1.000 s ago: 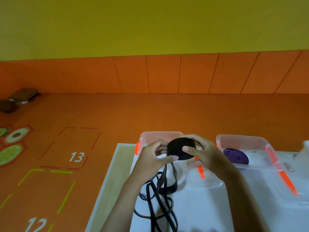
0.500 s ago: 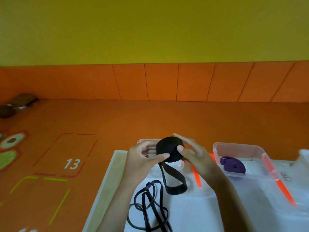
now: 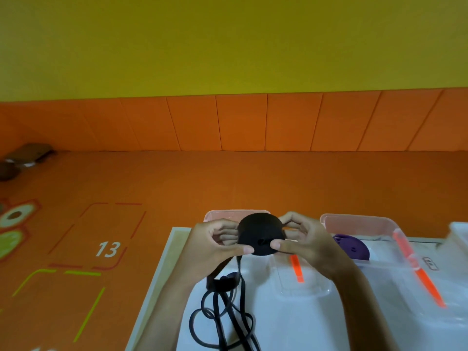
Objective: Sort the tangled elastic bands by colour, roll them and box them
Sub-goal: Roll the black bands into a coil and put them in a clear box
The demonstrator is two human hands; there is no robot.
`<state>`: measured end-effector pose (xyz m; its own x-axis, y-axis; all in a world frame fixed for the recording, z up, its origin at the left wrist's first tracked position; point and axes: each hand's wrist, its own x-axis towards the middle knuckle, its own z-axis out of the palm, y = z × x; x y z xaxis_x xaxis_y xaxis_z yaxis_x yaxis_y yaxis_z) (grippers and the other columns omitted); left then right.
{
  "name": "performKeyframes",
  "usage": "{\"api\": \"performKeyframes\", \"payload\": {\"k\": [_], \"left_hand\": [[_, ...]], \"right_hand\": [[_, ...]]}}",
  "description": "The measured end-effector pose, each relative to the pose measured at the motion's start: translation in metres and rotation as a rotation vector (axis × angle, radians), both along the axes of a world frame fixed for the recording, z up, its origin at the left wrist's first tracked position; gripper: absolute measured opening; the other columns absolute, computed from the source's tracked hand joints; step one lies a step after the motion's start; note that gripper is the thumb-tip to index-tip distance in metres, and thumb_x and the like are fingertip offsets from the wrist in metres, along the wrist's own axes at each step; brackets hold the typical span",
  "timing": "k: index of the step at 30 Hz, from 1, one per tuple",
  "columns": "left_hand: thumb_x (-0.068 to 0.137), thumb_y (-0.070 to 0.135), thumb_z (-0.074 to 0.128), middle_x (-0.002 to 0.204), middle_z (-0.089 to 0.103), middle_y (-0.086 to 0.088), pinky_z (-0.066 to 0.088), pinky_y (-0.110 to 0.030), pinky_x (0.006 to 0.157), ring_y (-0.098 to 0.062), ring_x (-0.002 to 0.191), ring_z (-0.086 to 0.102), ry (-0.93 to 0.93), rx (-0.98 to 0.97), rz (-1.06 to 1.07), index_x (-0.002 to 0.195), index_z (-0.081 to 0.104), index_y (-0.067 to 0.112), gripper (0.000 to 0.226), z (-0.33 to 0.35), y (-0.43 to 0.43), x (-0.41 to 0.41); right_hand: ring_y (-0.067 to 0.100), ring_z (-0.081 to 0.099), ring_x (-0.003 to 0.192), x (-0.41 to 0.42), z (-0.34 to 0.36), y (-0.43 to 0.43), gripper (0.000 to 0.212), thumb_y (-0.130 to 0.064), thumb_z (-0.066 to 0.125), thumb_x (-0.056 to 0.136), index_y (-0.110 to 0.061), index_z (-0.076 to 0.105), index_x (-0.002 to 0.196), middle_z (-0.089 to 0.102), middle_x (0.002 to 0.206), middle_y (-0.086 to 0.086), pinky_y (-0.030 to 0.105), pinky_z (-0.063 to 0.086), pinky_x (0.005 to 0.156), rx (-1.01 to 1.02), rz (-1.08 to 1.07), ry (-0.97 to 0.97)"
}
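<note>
While both hands hold the black roll (image 3: 259, 236) between them, grip noted as follows. Left hand (image 3: 217, 243): thumb against curled fingers, pinching the roll's near left edge. Right hand (image 3: 306, 243): same pinch on the near right edge. The roll is lifted clear of the table (image 3: 162, 287), flat face towards the camera.

Unwound tail (image 3: 228, 307) drops from the roll's underside, just beneath the left thumb, into a loose heap below and left of the grip.

Risks (judgement only):
1. The tail crosses itself in several loops. Drawing more in could tighten a knot and jerk the roll out of the pinch.
2. Only the edges are pinched. A slackened thumb would probably let the outer turns spring loose, or the centre push out.
3. A twist left in the tail would wind in and leave the roll lopsided.
4. Open box (image 3: 220, 214) sits directly behind the grip, its contents hidden by the hands. The box to the right (image 3: 359, 219) holds a purple roll (image 3: 352, 247); dropping black there would undo the colour sort.
</note>
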<state>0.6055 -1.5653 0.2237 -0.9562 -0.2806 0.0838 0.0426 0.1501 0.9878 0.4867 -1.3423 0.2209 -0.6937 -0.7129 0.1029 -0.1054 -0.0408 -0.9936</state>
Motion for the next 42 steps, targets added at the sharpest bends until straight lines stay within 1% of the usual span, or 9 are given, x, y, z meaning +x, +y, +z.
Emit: {"api": "performKeyframes", "payload": {"k": [8, 11, 14, 17, 20, 26, 34, 39, 42], "left_hand": [[0.069, 0.025, 0.099, 0.116, 0.081, -0.008, 0.063, -0.03, 0.091, -0.027, 0.11, 0.078, 0.187, 0.207, 0.061, 0.114, 0.082, 0.026, 0.048, -0.001, 0.006, -0.009], [0.072, 0.028, 0.099, 0.116, 0.081, -0.006, 0.062, -0.028, 0.091, -0.026, 0.108, 0.079, 0.232, 0.12, 0.063, 0.115, 0.082, 0.025, 0.047, -0.003, -0.001, -0.005], [0.074, 0.023, 0.098, 0.116, 0.082, 0.001, 0.062, -0.031, 0.096, -0.022, 0.108, 0.079, 0.183, -0.022, 0.011, 0.115, 0.083, 0.028, 0.043, 0.0, -0.006, -0.005], [0.077, 0.016, 0.096, 0.12, 0.081, 0.001, 0.061, -0.034, 0.1, -0.022, 0.113, 0.077, 0.161, 0.004, -0.031, 0.119, 0.082, 0.028, 0.046, 0.002, -0.004, -0.006], [0.078, 0.01, 0.093, 0.131, 0.077, 0.0, 0.058, -0.026, 0.102, -0.022, 0.123, 0.073, 0.177, 0.09, -0.085, 0.127, 0.079, 0.028, 0.054, 0.003, -0.01, 0.0], [0.073, 0.012, 0.096, 0.123, 0.08, -0.001, 0.06, -0.022, 0.094, -0.021, 0.116, 0.076, 0.192, 0.13, -0.019, 0.121, 0.081, 0.029, 0.053, 0.006, -0.021, 0.005], [0.063, 0.041, 0.102, 0.116, 0.08, -0.01, 0.063, -0.03, 0.087, -0.031, 0.11, 0.077, 0.236, 0.345, 0.162, 0.114, 0.078, 0.018, 0.061, -0.003, -0.017, -0.001], [0.072, 0.052, 0.095, 0.13, 0.077, 0.004, 0.055, -0.018, 0.098, -0.013, 0.124, 0.07, 0.233, 0.313, 0.193, 0.125, 0.079, 0.031, 0.059, -0.012, -0.021, 0.004], [0.076, 0.052, 0.092, 0.128, 0.077, 0.006, 0.053, -0.015, 0.099, -0.005, 0.123, 0.069, 0.212, 0.312, 0.151, 0.126, 0.079, 0.031, 0.056, -0.014, -0.034, 0.014]], "right_hand": [[0.032, 0.073, 0.106, 0.004, -0.011, -0.017, 0.037, -0.017, 0.092, 0.08, -0.007, 0.061, 0.099, 0.072, 0.107, 0.014, 0.037, 0.063, 0.084, -0.288, 0.023, -0.21], [0.021, 0.071, 0.113, 0.001, -0.001, -0.013, 0.032, -0.02, 0.087, 0.083, -0.018, 0.063, 0.104, 0.073, 0.111, 0.002, 0.03, 0.059, 0.092, -0.107, 0.074, -0.076], [0.014, 0.074, 0.113, -0.004, 0.01, -0.006, 0.046, -0.033, 0.087, 0.08, -0.04, 0.069, 0.121, 0.075, 0.117, -0.008, 0.028, 0.06, 0.093, 0.043, 0.002, 0.023], [0.019, 0.077, 0.104, -0.004, 0.014, -0.005, 0.035, -0.034, 0.086, 0.077, -0.03, 0.078, 0.111, 0.078, 0.111, 0.0, 0.026, 0.061, 0.086, -0.017, -0.054, 0.063], [0.032, 0.078, 0.104, -0.002, 0.01, -0.008, 0.036, -0.034, 0.088, 0.077, -0.021, 0.078, 0.109, 0.075, 0.113, 0.01, 0.034, 0.064, 0.08, -0.144, -0.109, -0.075], [0.047, 0.071, 0.114, 0.002, -0.003, -0.028, 0.045, -0.035, 0.093, 0.08, -0.011, 0.07, 0.11, 0.071, 0.119, 0.018, 0.057, 0.064, 0.086, -0.247, -0.038, -0.177], [0.039, 0.075, 0.106, 0.018, -0.005, -0.052, 0.019, -0.011, 0.085, 0.085, -0.014, 0.072, 0.099, 0.075, 0.111, 0.014, 0.045, 0.066, 0.08, -0.458, -0.013, -0.358], [0.032, 0.076, 0.103, 0.027, -0.011, -0.064, 0.019, -0.006, 0.078, 0.084, -0.009, 0.068, 0.099, 0.076, 0.106, 0.012, 0.041, 0.065, 0.083, -0.535, -0.017, -0.401], [0.035, 0.071, 0.116, 0.029, -0.015, -0.063, 0.029, 0.004, 0.078, 0.083, -0.008, 0.061, 0.103, 0.068, 0.122, 0.016, 0.047, 0.064, 0.089, -0.371, 0.008, -0.308]]}}
